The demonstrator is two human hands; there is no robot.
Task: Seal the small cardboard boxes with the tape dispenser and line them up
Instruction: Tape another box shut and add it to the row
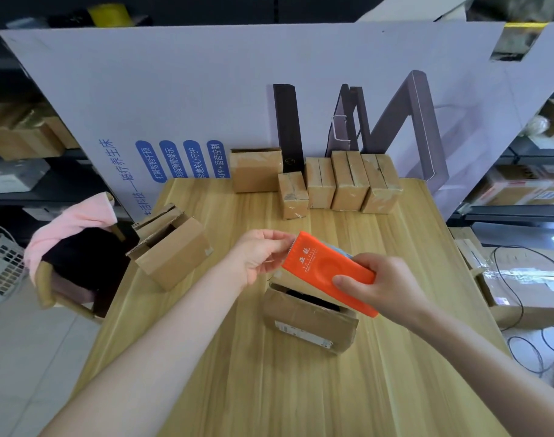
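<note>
Gripping orange plastic tape dispenser [324, 268] with right hand [392, 287], pinching its toothed end with left hand [258, 257], above open brown cardboard box [307, 324] at six o'clock; risking tape folding onto itself, or teeth nicking skin.

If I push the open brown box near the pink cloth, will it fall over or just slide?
Probably slide: the open box sits low and wide on the smooth wooden table. It is thin cardboard, so likely light, though its contents are hidden. Its loose top flaps would probably bend if pushed.
</note>
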